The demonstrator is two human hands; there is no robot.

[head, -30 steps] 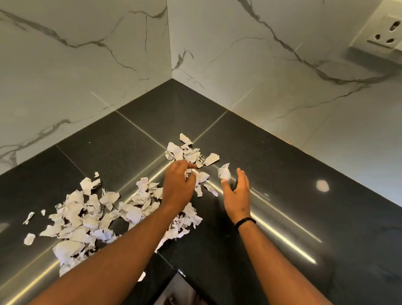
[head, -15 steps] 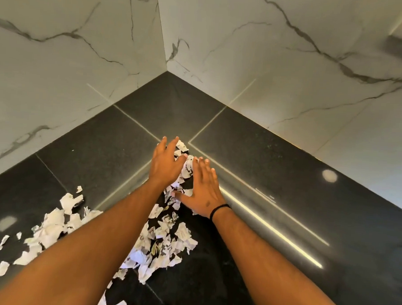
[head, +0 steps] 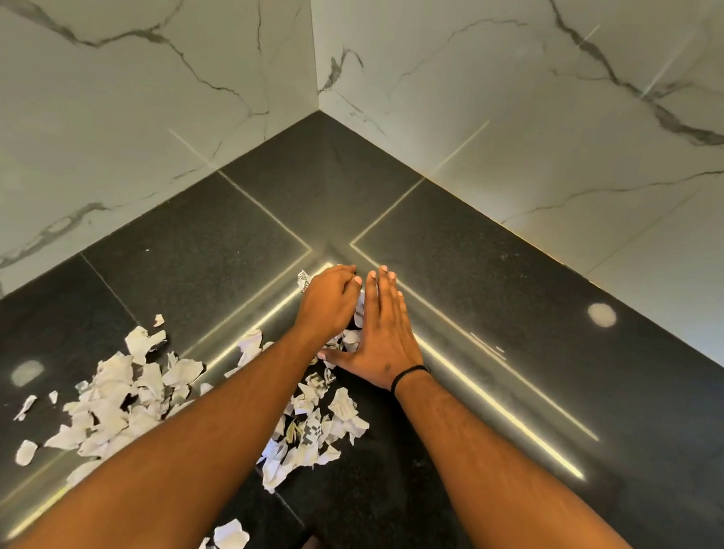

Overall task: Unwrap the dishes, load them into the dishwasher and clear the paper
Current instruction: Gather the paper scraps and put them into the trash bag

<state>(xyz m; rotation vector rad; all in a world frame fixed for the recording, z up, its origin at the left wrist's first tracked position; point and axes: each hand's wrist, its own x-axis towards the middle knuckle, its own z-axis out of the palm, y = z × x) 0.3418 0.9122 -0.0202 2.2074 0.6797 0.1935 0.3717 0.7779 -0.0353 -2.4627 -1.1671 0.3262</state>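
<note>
Left hand curls over paper scraps on the counter; right hand lies flat, fingers straight, beside them

Two bare forearms are extended from the near edge toward the far corner, converging so that the hands meet side by side. The left hand is held palm down with its fingers curled under at the tips. The right hand is laid flat just beside it, fingers straight and together, thumb spread toward the near left. A thin black band is worn at the right wrist.
</note>
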